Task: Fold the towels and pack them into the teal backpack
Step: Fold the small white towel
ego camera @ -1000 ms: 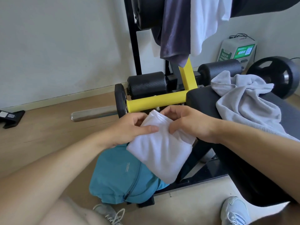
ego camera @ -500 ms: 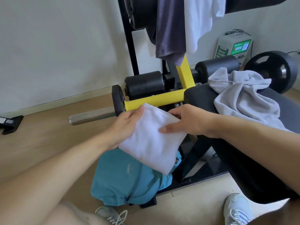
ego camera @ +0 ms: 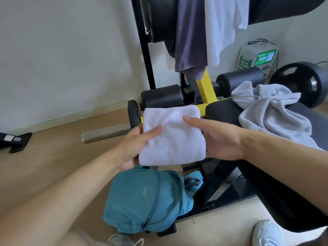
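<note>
A small white towel [ego camera: 173, 137], folded into a flat square, is held up in front of me. My left hand [ego camera: 136, 146] pinches its left edge, thumb on top. My right hand [ego camera: 218, 137] holds its right side, fingers flat across the front. Directly below, the teal backpack [ego camera: 142, 197] lies slumped on the floor against the bench frame. A crumpled grey towel [ego camera: 273, 112] lies on the black bench pad [ego camera: 221, 110]. A purple-grey towel [ego camera: 190, 36] and a white towel [ego camera: 223, 25] hang from the rack above.
A yellow-framed weight bench with black foam rollers [ego camera: 163, 98] and a steel bar [ego camera: 106, 134] stands ahead. A black weight plate [ego camera: 301, 84] and a green-and-white box [ego camera: 255, 57] sit at the back right. My shoes [ego camera: 266, 233] rest on the wooden floor.
The white towel went from a loose hanging bundle to a flat folded square. Both hands lifted it higher and squared it, uncovering more of the teal backpack below.
</note>
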### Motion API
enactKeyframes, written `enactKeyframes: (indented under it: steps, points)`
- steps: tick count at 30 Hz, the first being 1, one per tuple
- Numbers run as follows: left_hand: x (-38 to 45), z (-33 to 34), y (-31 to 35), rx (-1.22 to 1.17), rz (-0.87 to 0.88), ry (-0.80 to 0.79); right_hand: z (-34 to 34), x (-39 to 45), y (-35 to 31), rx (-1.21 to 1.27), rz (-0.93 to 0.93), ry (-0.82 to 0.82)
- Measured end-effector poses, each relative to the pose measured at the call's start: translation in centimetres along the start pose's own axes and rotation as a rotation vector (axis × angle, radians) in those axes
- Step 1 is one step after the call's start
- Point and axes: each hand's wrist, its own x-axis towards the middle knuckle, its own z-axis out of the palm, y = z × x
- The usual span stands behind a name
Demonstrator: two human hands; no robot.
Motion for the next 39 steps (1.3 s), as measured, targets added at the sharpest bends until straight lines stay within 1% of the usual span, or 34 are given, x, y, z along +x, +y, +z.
enactKeyframes:
  steps: [2, 4, 8, 11, 14, 17, 20, 23, 27, 30, 33, 35, 37, 39]
  points:
    - [0.0, -0.1, 0.0, -0.023, -0.001, 0.017, -0.2, 0.2, 0.0, -0.012, 0.015, 0.005]
    - [-0.1, 0.0, 0.2, -0.042, 0.002, 0.017, -0.2, 0.3, -0.3, -0.011, -0.013, 0.037]
    - [0.0, -0.2, 0.5, -0.041, 0.022, -0.036, -0.1, 0.4, -0.4, 0.049, -0.072, 0.096]
    - [0.3, -0.3, 0.8, -0.077, 0.039, -0.069, 0.1, 0.3, -0.5, 0.031, -0.136, 0.141]
    - [0.7, -0.6, 1.0, -0.131, 0.042, -0.097, -0.3, 0.1, -0.8, -0.009, -0.193, 0.134]
    - [0.8, -0.9, 1.2, -0.181, 0.038, -0.134, -0.5, -0.4, -1.2, -0.016, -0.231, 0.092]
    - [0.8, -1.0, 1.3, -0.221, 0.035, -0.124, -0.5, -1.2, -1.5, -0.007, -0.265, 0.047]
    - [0.7, -0.8, 1.4, -0.237, 0.037, -0.096, -0.6, -1.6, -1.5, -0.044, -0.315, 0.068]
    - [0.4, -1.0, 1.6, -0.190, 0.005, -0.102, -0.7, -1.9, -1.5, -0.135, -0.323, 0.033]
    - [0.2, -1.2, 1.2, -0.166, 0.040, -0.088, -0.8, -2.3, -1.2, -0.196, -0.284, 0.005]
    - [-0.4, -0.7, 1.1, -0.118, 0.048, -0.100, -0.9, -2.0, -0.9, -0.245, -0.318, 0.048]
    - [-0.5, -0.4, 0.9, -0.043, 0.046, -0.098, -0.8, -1.8, -0.7, -0.272, -0.341, 0.081]
    - [-0.1, -0.3, 0.4, 0.042, 0.062, -0.092, -0.9, -1.6, -0.6, -0.267, -0.344, 0.103]
    - [0.1, -0.3, 0.2, 0.069, 0.043, -0.087, -0.8, -1.6, -0.6, -0.238, -0.344, 0.120]
